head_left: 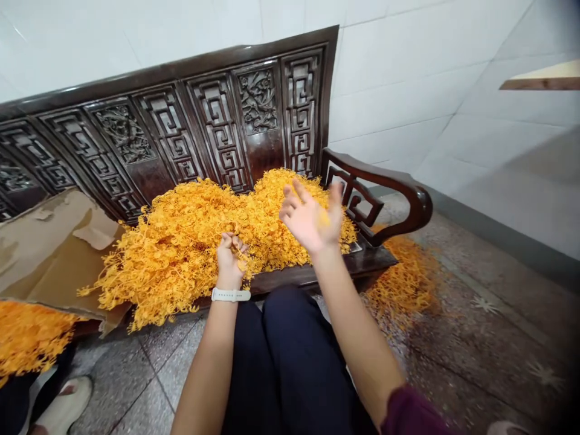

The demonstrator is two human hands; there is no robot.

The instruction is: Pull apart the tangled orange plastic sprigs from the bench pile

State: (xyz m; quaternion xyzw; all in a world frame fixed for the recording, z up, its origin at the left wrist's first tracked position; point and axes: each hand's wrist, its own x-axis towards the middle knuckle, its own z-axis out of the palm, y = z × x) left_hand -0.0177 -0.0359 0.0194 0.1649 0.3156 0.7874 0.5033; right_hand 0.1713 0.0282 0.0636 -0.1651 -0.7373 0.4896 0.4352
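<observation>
A large heap of yellow-orange plastic pieces (181,241), thin and curly like small flower sprays, covers the seat of a dark carved wooden bench (290,279). At the heap's front edge is my left hand (230,257), a white band round its wrist. Its fingers are curled in, with bits of orange plastic between them. My right hand (312,220) is raised in front of the heap's right part, fingers spread and slightly blurred. A smeared yellow patch shows by its palm; whether this is a loose piece I cannot tell.
A torn cardboard sheet (49,254) leans at the left, beside more orange pieces (31,338). Another person's shoe (66,405) shows at lower left. The bench's curved armrest (417,205) juts out right; an orange pile (403,278) lies on the floor below it.
</observation>
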